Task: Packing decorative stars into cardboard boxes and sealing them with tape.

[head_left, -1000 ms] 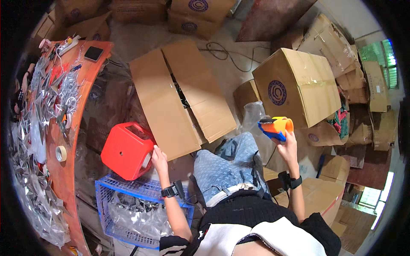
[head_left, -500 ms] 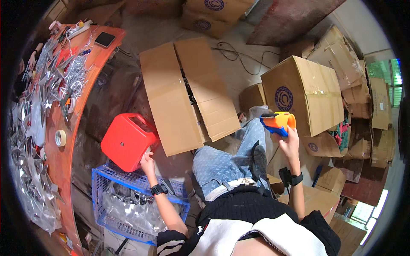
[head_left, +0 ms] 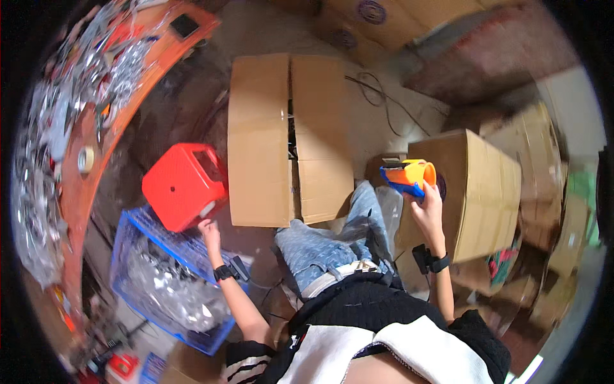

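My right hand [head_left: 428, 208] grips a tape dispenser [head_left: 404, 176] with orange-yellow and blue parts, held up in front of a tall carton. To the left, my left hand [head_left: 210, 233] is closed, just below the near corner of a red plastic stool [head_left: 174, 185]. Whether its fingertips touch the stool, or hold anything small, I cannot make out. Between my hands, in front of my knees, stands a large cardboard box [head_left: 259, 141]. Its two top flaps are folded down, with a narrow dark gap along the middle. Black straps with small devices circle both wrists.
A blue plastic crate [head_left: 163, 323] holding clear plastic bags is beside my left forearm. On the far left, an orange-red worktable [head_left: 80, 192] carries silvery packets, a tape roll [head_left: 87, 159] and a phone [head_left: 184, 26]. Cartons [head_left: 492, 198] crowd the right; a cable [head_left: 387, 99] lies beyond the box.
The view has turned, so the box looks straighter. My left hand has drawn slightly away from the stool's edge. My right hand still holds the tape dispenser, a little further left in view.
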Motion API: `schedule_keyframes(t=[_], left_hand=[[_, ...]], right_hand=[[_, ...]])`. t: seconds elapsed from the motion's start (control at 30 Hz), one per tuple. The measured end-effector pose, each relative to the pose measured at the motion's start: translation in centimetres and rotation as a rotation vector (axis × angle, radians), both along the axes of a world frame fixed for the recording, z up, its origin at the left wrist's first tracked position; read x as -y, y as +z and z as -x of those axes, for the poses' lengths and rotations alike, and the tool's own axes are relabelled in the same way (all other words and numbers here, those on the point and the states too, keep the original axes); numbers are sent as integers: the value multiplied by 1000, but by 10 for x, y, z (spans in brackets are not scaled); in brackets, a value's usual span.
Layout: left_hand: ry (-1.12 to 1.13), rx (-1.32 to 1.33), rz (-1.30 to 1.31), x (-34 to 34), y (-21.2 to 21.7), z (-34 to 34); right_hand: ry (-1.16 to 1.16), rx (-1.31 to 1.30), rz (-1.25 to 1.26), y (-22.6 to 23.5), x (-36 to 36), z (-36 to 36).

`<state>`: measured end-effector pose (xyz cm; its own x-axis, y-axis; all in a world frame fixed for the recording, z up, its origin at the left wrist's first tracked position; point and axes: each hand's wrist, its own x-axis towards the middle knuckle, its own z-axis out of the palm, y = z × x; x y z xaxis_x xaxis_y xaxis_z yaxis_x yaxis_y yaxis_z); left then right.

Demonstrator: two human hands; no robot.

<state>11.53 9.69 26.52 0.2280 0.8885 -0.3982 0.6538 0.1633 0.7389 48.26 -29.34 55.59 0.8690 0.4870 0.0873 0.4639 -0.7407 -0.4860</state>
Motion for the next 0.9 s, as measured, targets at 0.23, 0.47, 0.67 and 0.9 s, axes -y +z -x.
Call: schedule_keyframes(t=[0.23,0.47,0.67,0.9], left_hand=[[67,-379,-36,117,36,-60],[174,-751,8,163,38,40],[-14,-422,29,131,-28,-32],[-424,-447,27,144,-85,-176]], right_hand=[[442,-127,132,-49,-10,-117],[709,-286,188,-82,-56,-142],[777,-366,257,-134,-95,-121],[738,-414,443,-170,-110,-80]])
